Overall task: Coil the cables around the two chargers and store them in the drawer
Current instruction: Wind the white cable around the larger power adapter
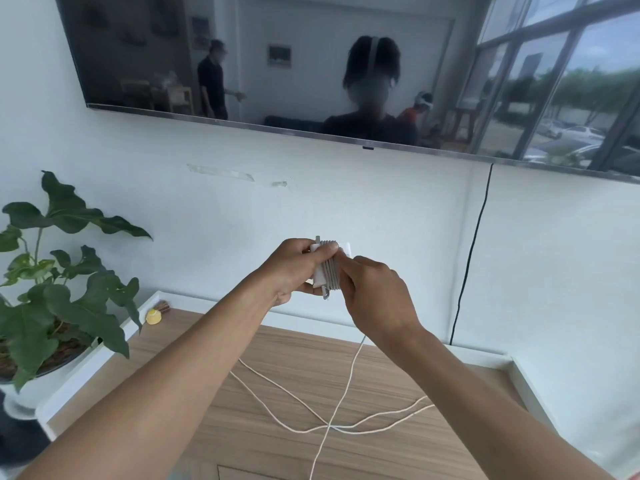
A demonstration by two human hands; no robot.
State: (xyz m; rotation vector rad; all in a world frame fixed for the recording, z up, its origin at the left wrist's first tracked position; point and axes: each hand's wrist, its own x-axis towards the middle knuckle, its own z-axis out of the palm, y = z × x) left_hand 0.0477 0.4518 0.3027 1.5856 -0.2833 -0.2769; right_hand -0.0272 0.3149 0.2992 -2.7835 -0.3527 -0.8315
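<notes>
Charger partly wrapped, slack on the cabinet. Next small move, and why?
Probably one more turn: the right hand carries the cable round the charger while the left hand holds it steady. Several turns sit on it, but much cable trails loose onto the cabinet top.

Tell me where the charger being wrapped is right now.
Head view, centre: left hand grips the white charger above the wooden cabinet top; right hand holds its cable.
</notes>
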